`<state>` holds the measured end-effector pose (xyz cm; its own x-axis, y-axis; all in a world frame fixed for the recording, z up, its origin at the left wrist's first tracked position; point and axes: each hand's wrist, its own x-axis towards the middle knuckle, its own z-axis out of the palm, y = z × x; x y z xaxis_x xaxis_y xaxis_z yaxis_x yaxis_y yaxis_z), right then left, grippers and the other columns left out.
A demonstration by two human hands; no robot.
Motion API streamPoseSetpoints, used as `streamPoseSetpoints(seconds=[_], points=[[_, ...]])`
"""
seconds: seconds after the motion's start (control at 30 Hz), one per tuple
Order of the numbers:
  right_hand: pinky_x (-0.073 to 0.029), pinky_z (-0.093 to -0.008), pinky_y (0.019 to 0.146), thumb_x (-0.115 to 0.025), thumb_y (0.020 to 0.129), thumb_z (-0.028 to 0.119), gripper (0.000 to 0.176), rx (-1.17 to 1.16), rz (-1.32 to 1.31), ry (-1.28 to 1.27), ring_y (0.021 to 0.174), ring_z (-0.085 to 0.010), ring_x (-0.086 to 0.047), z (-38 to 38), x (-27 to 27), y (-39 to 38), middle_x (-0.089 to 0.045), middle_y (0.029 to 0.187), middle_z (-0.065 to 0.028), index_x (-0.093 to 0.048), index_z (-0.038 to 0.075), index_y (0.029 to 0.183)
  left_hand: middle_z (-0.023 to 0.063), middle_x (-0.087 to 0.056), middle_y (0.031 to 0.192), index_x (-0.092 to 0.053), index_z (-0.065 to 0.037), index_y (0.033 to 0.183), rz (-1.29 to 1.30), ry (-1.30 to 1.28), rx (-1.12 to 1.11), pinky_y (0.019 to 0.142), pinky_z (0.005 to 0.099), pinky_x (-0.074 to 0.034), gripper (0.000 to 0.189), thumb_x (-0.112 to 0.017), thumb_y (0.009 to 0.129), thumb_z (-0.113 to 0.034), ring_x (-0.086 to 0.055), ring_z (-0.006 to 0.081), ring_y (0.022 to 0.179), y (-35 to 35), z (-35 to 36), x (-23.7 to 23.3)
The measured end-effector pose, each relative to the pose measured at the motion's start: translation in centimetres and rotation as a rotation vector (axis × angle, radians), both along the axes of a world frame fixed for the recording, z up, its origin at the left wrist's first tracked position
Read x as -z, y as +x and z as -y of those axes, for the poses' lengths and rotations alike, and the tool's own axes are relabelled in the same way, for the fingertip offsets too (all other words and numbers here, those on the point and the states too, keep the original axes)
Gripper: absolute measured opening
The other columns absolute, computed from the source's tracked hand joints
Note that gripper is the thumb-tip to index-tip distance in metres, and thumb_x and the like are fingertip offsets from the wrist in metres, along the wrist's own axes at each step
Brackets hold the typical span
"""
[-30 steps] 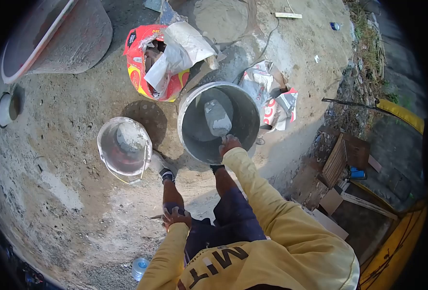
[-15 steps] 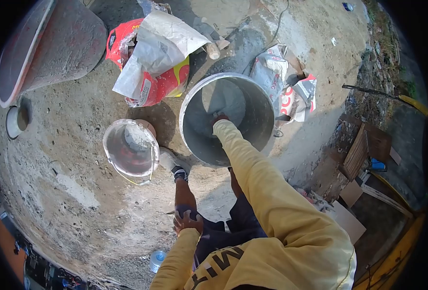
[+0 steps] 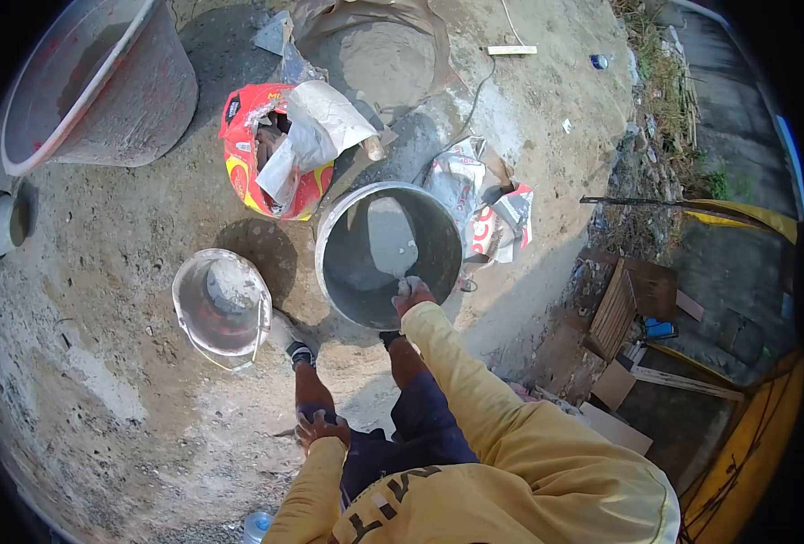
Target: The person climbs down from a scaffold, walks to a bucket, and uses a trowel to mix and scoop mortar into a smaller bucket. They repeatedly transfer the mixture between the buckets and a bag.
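Note:
My right hand [image 3: 413,295] is closed at the near rim of a large round grey bucket [image 3: 326,238]. From it a pale, rounded scoop or trowel blade [image 3: 391,238] reaches into the bucket, and its handle is hidden in my fist. Grey powder [image 3: 352,258] shows beneath the blade. My left hand [image 3: 318,430] rests spread on my left knee and holds nothing. Left of the large bucket stands a smaller pail [image 3: 184,313] with pale material inside and its wire handle hanging down.
An opened red and yellow bag [image 3: 238,145] stands beyond the buckets, and a crumpled white bag [image 3: 456,177] leans beside the large one. A big tub [image 3: 148,109] is at upper left. An open sack of grey powder [image 3: 379,68] stands at the top. Boards [image 3: 612,308] lie at right.
My right hand has drawn back from inside the large bucket to its near rim, and the blade now shows. The view has shifted, revealing the open sack at the top.

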<state>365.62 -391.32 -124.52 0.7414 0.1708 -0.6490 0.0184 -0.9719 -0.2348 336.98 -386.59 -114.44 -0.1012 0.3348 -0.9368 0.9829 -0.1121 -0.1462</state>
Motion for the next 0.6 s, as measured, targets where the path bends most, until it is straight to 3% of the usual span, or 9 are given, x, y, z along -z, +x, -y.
streamPoseSetpoints(seconds=[0.17,0.23,0.37,0.43,0.5,0.57,0.6], points=[[-0.043,-0.0447,0.093,-0.067,0.071,0.012,0.050,-0.257,0.151,0.198,0.108,-0.0397,-0.052,-0.1,-8.4,-4.7,-0.054,0.112,-0.0210,-0.051,0.004,0.117,0.0191,-0.024,0.148,-0.052,-0.017,0.129,0.030,-0.027,-0.061,0.109,0.0502,-0.025,0.054,-0.056,0.080,-0.037,-0.027,0.0379,0.135,-2.0,-0.6,0.5],[-0.043,-0.0448,0.093,-0.067,0.070,0.012,0.052,-0.382,0.109,0.244,0.110,-0.0401,-0.051,-0.7,-9.5,-6.9,-0.053,0.114,-0.0218,-0.050,0.003,0.118,0.0189,-0.019,0.151,-0.044,-0.018,0.136,-0.007,-0.108,-0.060,0.110,0.0491,-0.024,0.059,-0.053,0.082,-0.040,-0.023,0.0359,0.138,-2.0,-1.8,-0.4],[-0.044,-0.0444,0.091,-0.067,0.072,0.017,0.051,-0.513,-0.034,0.328,0.105,-0.0406,-0.054,-4.7,-11.1,-11.4,-0.056,0.111,-0.0228,-0.051,0.002,0.118,0.0194,-0.019,0.151,-0.044,-0.018,0.136,0.027,-0.106,-0.132,0.110,0.0494,-0.023,0.058,-0.053,0.083,-0.039,-0.021,0.0364,0.139,-3.5,-2.0,-0.3],[-0.046,-0.0435,0.088,-0.065,0.075,0.022,0.049,-0.422,-0.387,0.171,0.097,-0.0417,-0.058,-8.7,-10.4,-13.1,-0.060,0.103,-0.0241,-0.052,-0.001,0.116,0.0196,-0.019,0.151,-0.044,-0.018,0.136,0.035,-0.103,-0.161,0.110,0.0498,-0.023,0.058,-0.053,0.083,-0.039,-0.021,0.0368,0.139,-4.4,-1.7,0.0],[-0.049,-0.0407,0.078,-0.065,0.077,0.026,0.047,-0.468,-0.498,0.309,0.085,-0.0368,-0.063,-10.5,-6.3,-14.7,-0.063,0.095,-0.0231,-0.055,-0.003,0.112,0.0197,-0.020,0.151,-0.044,-0.018,0.136,0.046,-0.101,-0.188,0.110,0.0501,-0.023,0.058,-0.053,0.083,-0.039,-0.022,0.0372,0.138,-4.8,-1.6,0.0],[-0.050,-0.0403,0.067,-0.065,0.079,0.025,0.038,-0.223,-0.845,0.104,0.078,-0.0285,-0.064,-13.1,-2.3,-16.2,-0.064,0.089,-0.0186,-0.058,-0.002,0.105,0.0203,-0.020,0.151,-0.045,-0.017,0.135,0.057,-0.114,-0.194,0.110,0.0508,-0.022,0.058,-0.053,0.082,-0.039,-0.021,0.0380,0.139,-4.9,-2.2,-0.4],[-0.049,-0.0371,0.061,-0.064,0.081,0.022,0.033,0.029,-1.053,0.204,0.071,-0.0247,-0.062,-13.2,0.2,-16.4,-0.063,0.086,-0.0146,-0.060,0.000,0.104,0.0203,-0.020,0.151,-0.045,-0.017,0.135,0.054,-0.116,-0.202,0.110,0.0508,-0.022,0.058,-0.053,0.082,-0.039,-0.021,0.0380,0.139,-5.2,-2.2,-0.4]])
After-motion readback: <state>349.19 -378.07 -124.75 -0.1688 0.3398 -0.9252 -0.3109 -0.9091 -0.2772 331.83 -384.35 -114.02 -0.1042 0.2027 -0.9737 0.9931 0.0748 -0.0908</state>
